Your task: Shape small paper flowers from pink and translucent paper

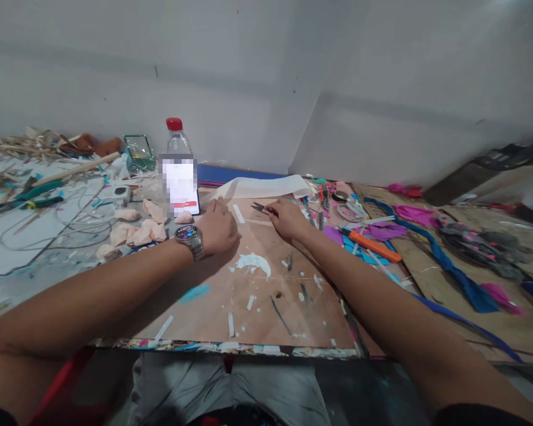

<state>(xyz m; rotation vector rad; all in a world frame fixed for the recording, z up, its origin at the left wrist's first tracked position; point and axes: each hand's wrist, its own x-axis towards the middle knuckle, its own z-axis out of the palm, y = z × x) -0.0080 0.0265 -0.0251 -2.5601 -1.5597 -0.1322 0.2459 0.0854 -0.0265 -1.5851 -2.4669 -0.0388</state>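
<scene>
My right hand (pixel 288 218) is closed round a small pair of scissors (pixel 260 208), its pointed blades aimed left over the brown board. Past both hands lies a long white paper sheet (pixel 266 187), curled up along the back. At the sheet's left end, my left hand (pixel 220 228) has its bent fingers on the paper; the fingertips are partly hidden. A watch (pixel 189 238) is on my left wrist. Between the hands a narrow white paper strip (pixel 238 213) rests on the board (pixel 249 278).
A phone (pixel 180 183) leans against a bottle with a red cap (pixel 175 124). Crumpled peach pieces (pixel 148 232) and green-handled pliers (pixel 38 192) lie left. An orange utility knife (pixel 375 245), purple scraps and blue ribbon (pixel 448 266) are right. A wall (pixel 231 89) stands behind.
</scene>
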